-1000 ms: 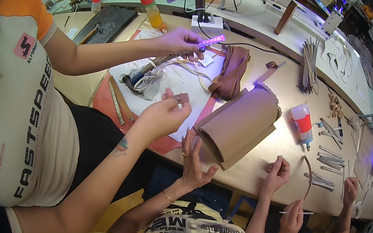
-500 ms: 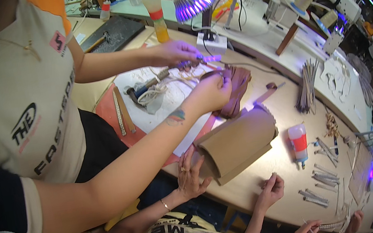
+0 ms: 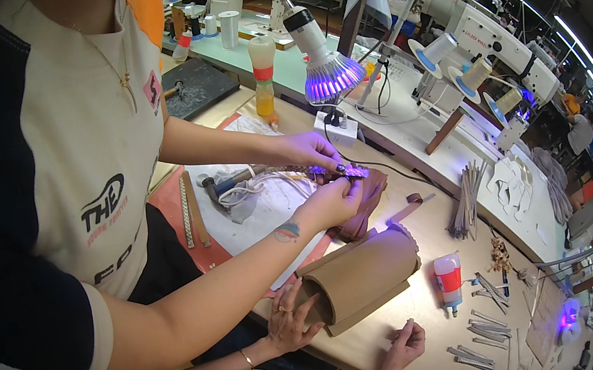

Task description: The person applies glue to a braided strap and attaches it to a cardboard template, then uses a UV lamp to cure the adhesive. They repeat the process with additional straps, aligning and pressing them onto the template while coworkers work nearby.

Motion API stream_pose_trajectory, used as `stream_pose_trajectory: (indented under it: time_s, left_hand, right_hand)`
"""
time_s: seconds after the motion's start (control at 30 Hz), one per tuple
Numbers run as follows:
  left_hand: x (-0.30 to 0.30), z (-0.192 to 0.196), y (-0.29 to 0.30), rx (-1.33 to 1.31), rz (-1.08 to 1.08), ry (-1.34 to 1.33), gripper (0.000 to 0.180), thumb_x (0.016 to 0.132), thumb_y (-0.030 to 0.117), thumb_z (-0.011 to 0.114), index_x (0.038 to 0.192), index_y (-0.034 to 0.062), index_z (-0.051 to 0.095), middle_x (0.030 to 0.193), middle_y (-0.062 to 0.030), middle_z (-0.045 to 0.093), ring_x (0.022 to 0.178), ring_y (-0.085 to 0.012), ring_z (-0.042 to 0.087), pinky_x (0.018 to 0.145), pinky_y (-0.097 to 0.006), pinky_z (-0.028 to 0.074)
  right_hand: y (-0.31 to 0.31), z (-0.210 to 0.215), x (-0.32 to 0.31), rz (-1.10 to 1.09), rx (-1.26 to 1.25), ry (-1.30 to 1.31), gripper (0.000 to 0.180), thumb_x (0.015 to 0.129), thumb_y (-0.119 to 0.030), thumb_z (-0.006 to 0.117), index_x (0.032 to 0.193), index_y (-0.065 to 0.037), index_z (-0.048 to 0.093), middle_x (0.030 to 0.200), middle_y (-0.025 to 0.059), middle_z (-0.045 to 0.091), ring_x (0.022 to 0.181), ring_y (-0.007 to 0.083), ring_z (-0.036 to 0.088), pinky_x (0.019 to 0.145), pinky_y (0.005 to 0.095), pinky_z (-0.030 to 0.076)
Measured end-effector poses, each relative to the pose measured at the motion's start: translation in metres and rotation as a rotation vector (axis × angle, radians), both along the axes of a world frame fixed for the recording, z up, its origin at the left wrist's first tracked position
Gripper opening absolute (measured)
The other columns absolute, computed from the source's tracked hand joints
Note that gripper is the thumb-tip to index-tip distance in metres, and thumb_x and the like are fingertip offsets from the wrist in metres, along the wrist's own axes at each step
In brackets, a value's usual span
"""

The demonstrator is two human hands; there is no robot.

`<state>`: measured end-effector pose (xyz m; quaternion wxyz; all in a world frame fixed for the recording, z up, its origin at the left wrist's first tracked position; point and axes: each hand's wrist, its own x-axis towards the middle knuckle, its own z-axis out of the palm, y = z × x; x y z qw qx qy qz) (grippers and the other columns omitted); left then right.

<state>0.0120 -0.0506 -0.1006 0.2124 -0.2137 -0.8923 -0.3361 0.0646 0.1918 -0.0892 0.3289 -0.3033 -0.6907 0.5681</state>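
Both of the co-worker's hands (image 3: 331,203) had come close together under the purple lamp (image 3: 329,74), pinching a tiny shiny piece (image 3: 349,172). My own hands had hardly moved.

My left hand (image 3: 288,321) was open, with fingers spread, and it touched the near end of the brown roll (image 3: 367,279). The roll lay on the wooden table (image 3: 356,351), just past my fingertips. My right hand (image 3: 407,340) was curled into a soft fist on the table, to the right of the roll. I could not tell if anything was inside it.

I think the best way to hold the roll was to keep my palm flat on its end and press gently, so it would not uncurl or roll off toward the glue bottle (image 3: 449,281) beyond my right hand.

The roll looked stiff and smooth, like thick card or leather, wound into a fat tube with one loose flap. The bottle was clear plastic with a red band. Thin grey strips (image 3: 485,326) lay flat further right of my fist. A dark, soft, floppy piece (image 3: 363,205) sat past the roll.
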Motion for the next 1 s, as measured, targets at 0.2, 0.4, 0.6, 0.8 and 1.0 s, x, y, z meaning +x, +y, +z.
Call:
stream_pose_trajectory:
  time_s: [0.2,0.4,0.6,0.8,1.0]
  left_hand:
    - [-0.0007,-0.0001,-0.0006,-0.002,0.0,0.01,0.059,0.089,0.049,0.056,0.132,0.0087,0.051,0.145,-0.026,0.031,0.131,-0.035,0.035,0.109,-0.047,0.022]
    - [-0.0011,0.0026,-0.0005,-0.012,0.0,0.008,0.058,0.089,0.049,0.056,0.131,0.0094,0.052,0.144,-0.0242,0.033,0.13,-0.0336,0.038,0.109,-0.047,0.023]
    - [-0.0013,0.004,-0.0006,-0.014,0.006,0.021,0.055,0.089,0.048,0.055,0.129,0.0098,0.053,0.143,-0.0231,0.034,0.13,-0.0333,0.038,0.108,-0.047,0.024]
    - [-0.0017,0.0063,-0.0006,-0.019,0.008,0.028,0.054,0.089,0.048,0.055,0.127,0.0093,0.054,0.142,-0.023,0.035,0.13,-0.0326,0.038,0.108,-0.048,0.026]
    - [-0.0018,0.0078,-0.0008,-0.025,0.002,0.028,0.052,0.088,0.046,0.057,0.124,0.0093,0.055,0.141,-0.0225,0.037,0.132,-0.0311,0.038,0.109,-0.049,0.026]
  right_hand:
    - [-0.0018,-0.0013,-0.0024,-0.011,0.035,0.018,0.02,0.095,-0.017,0.059,0.083,0.0,0.057,0.066,0.0006,0.052,0.057,0.0057,0.045,0.051,0.0199,0.038]
    - [0.0009,-0.0078,-0.004,-0.006,0.103,0.049,0.022,0.096,-0.019,0.059,0.083,-0.001,0.056,0.062,0.0002,0.051,0.051,0.0047,0.043,0.045,0.019,0.034]
    - [0.0012,-0.0078,-0.0031,-0.003,0.068,0.058,0.021,0.095,-0.018,0.059,0.083,-0.001,0.056,0.063,0.0,0.051,0.054,0.005,0.044,0.047,0.0192,0.035]
    - [-0.0007,-0.0036,-0.003,0.003,0.042,0.039,0.021,0.095,-0.016,0.059,0.082,-0.001,0.057,0.065,0.0001,0.051,0.055,0.0055,0.043,0.05,0.0198,0.036]
    - [-0.0029,-0.0016,-0.0046,-0.008,0.055,0.049,0.021,0.096,-0.016,0.059,0.081,-0.002,0.056,0.062,-0.0006,0.049,0.053,0.0047,0.042,0.047,0.0195,0.033]
